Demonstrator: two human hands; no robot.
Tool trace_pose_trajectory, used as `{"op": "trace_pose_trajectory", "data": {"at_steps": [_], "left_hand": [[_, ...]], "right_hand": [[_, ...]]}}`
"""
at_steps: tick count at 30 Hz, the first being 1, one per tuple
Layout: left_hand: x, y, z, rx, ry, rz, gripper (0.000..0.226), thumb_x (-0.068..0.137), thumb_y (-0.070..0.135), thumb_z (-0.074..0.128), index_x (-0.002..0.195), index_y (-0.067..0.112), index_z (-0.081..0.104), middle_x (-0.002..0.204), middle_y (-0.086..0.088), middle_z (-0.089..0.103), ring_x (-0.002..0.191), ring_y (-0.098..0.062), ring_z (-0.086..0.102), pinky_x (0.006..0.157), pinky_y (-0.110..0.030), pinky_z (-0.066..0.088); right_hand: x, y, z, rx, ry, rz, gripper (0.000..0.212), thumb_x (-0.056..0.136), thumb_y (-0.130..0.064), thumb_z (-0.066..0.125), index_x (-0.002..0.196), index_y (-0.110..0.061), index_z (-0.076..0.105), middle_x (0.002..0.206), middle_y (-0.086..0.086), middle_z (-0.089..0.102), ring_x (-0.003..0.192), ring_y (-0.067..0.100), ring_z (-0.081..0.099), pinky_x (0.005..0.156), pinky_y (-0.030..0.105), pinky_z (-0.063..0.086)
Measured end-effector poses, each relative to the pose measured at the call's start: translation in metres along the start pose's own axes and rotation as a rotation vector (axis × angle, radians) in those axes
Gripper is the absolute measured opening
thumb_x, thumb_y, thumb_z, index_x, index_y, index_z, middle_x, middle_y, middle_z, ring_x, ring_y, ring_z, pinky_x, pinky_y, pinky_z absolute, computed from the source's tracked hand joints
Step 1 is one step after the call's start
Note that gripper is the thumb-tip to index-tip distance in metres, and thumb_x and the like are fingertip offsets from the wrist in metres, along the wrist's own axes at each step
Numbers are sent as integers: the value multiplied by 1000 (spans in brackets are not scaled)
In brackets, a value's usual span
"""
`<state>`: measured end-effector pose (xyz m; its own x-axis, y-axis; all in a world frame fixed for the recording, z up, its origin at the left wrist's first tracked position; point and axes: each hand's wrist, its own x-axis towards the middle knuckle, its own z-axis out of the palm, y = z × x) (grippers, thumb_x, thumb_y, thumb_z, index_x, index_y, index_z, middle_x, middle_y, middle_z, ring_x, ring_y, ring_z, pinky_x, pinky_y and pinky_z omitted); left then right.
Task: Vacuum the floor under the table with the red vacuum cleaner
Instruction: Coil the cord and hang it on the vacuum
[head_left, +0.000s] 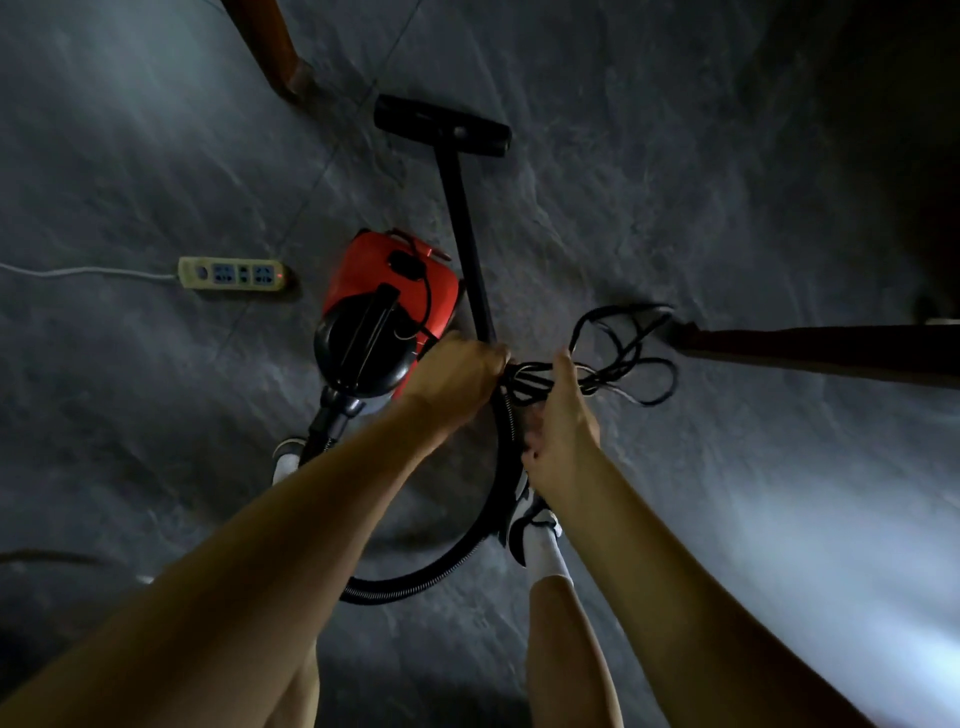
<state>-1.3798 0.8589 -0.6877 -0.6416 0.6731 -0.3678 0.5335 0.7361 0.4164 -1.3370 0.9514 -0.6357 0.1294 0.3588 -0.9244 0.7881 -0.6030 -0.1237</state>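
Note:
The red vacuum cleaner (387, 306) with a black top sits on the grey floor, just left of my hands. Its black wand (464, 228) runs up to the wide floor head (442, 126), which lies flat on the floor. A ribbed black hose (457, 556) curves from the canister round below my arms to the wand's handle. My left hand (457, 374) grips the top of the wand. My right hand (563, 431) holds a bundle of black power cord (618, 358), whose loops hang to the right.
A beige power strip (232, 274) with a white lead lies on the floor to the left. One wooden table leg (278, 47) stands at the top left, another dark leg (810, 353) reaches in from the right. My feet in white socks and sneakers (530, 514) stand below.

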Motion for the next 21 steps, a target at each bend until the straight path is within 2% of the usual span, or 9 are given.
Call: {"op": "trace_pose_trajectory", "data": {"at_steps": [3,5,6,8,10,12,14,18,21], "left_hand": [[-3,-9,4,90,-46,39,25,81,0,48,98,8,65,77,-14,71,73,-33,68,60,-30,48],[-3,-10,13,91,-139,40,29,91,8,43,116,11,57,102,-14,70,96,-33,63,78,-34,46],[-2,-9,16,86,-156,36,31,93,10,42,121,11,54,110,-14,68,101,-32,60,81,-35,45],[0,-10,17,135,-184,45,36,94,8,37,129,9,47,119,-15,63,108,-32,57,84,-33,42],[1,-18,23,135,-210,36,38,95,8,35,131,7,44,121,-13,63,110,-32,56,87,-32,39],[1,-29,32,103,-215,7,34,94,9,36,126,6,47,121,-10,62,108,-30,57,90,-30,35],[2,-38,40,72,-182,-20,31,93,9,39,123,8,48,122,-8,60,111,-28,55,100,-30,29],[-3,-55,65,157,-109,-159,51,89,17,49,136,10,32,138,-12,44,140,-32,25,117,-51,-3],[-23,-73,84,216,-46,-245,73,88,23,51,148,10,10,154,-21,21,146,-34,7,114,-57,-3]], "right_hand": [[-5,19,-17,-477,95,-537,46,91,-52,52,70,-13,65,62,-2,64,53,12,54,54,29,43],[-1,20,-22,-780,119,-1297,9,85,-22,60,83,-13,63,81,-3,63,78,14,58,73,29,47],[4,15,-17,-1015,60,-1442,29,77,-15,62,106,-11,61,104,3,62,104,20,55,94,32,44],[29,3,-6,-1488,-135,-1284,81,71,-18,64,144,-12,30,134,6,49,136,24,34,120,40,9],[52,-4,7,-1731,-236,-1159,94,74,-24,64,151,-18,10,110,5,64,114,22,56,120,39,11],[72,-3,18,-1754,-296,-1111,85,82,-29,61,150,-22,11,88,4,67,82,22,64,94,35,46],[82,-2,29,-1741,-245,-1137,67,88,-31,56,145,-18,22,94,8,67,78,25,64,69,33,51],[102,5,58,-1707,-149,-1135,40,95,-30,49,130,-12,41,96,9,65,77,23,62,65,31,48],[125,13,76,-1656,-50,-1095,33,97,-36,46,120,-12,46,98,10,67,80,27,65,69,35,53]]}}
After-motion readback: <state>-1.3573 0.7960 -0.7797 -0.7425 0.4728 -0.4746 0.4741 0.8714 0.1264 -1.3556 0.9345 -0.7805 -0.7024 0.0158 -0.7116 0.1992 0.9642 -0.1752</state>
